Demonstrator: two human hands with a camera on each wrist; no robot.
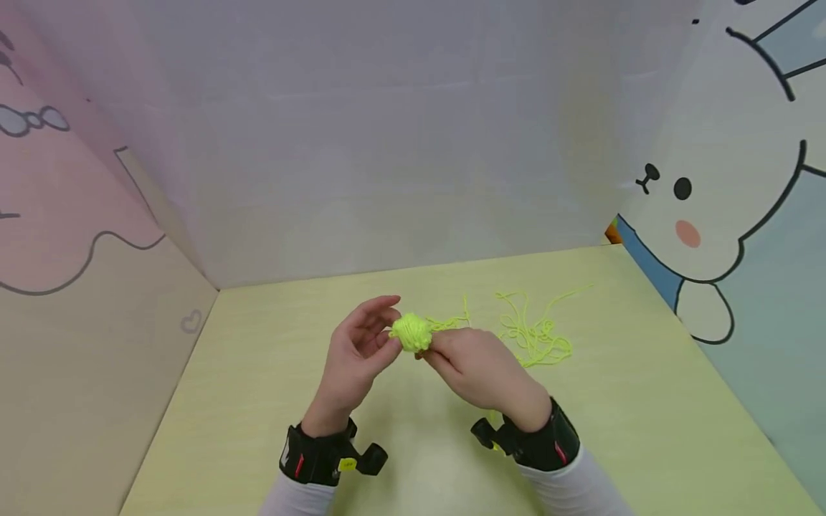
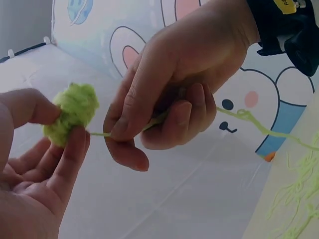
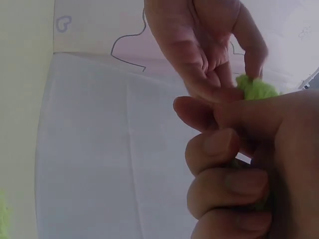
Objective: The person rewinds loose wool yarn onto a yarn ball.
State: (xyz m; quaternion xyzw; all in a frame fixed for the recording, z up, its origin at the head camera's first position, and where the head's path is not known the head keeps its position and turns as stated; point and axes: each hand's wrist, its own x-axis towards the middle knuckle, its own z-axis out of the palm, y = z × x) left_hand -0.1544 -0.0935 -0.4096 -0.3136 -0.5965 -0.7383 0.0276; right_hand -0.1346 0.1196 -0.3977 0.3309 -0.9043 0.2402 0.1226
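A small ball of yellow-green yarn (image 1: 411, 332) is held up over the table, pinched between the thumb and fingers of my left hand (image 1: 358, 351). Close on its right, my right hand (image 1: 485, 364) grips the yarn strand (image 2: 99, 134), which runs short and straight from the ball in the left wrist view. Past the curled fingers (image 2: 187, 112) of that hand the strand trails away to the right. From the right wrist, most of the yarn ball (image 3: 256, 88) is hidden behind my right hand (image 3: 249, 164).
A loose tangle of the same yarn (image 1: 538, 340) lies on the pale yellow table (image 1: 271, 344), right of my hands. Printed panels with cartoon figures (image 1: 703, 208) stand at both sides, and a whitish panel (image 1: 387, 143) closes off the back.
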